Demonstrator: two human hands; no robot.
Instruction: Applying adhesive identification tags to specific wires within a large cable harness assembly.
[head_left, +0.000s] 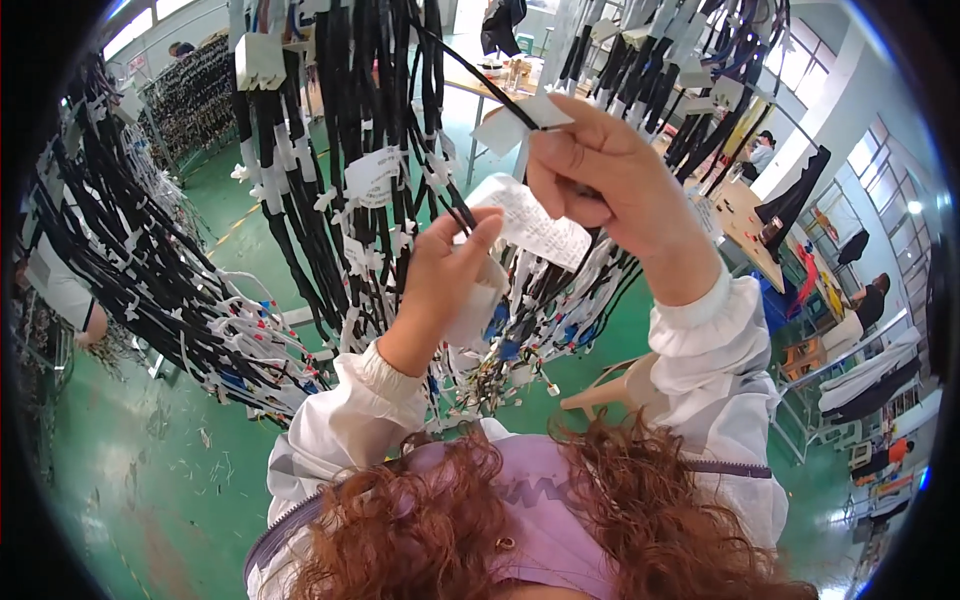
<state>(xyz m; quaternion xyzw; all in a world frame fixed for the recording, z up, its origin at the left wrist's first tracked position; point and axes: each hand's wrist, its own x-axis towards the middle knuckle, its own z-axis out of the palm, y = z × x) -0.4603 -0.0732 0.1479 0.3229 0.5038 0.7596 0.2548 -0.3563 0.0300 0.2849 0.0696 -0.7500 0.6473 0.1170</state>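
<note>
- Right hand (600,180) raised high, fingers curled and pressed together, pinching a black cable (480,85) beside its white tag (510,125).
- Left hand (450,265) lower, thumb and fingers closed on a printed paper label (535,225) hanging from the bundle.
- Label between both hands, touching each.
- Black cable bundles (340,150) hanging all around, white tags attached.
- Green floor (150,470) below; beige stool (615,390) near right sleeve.

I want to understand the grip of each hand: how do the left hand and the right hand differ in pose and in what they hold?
The right hand is raised higher and pinches a black cable beside a white tag. The left hand is lower, its thumb up against a long printed paper label, its fingers curled around white material. Both wear white sleeves and work in the hanging black cable bundles.
</note>
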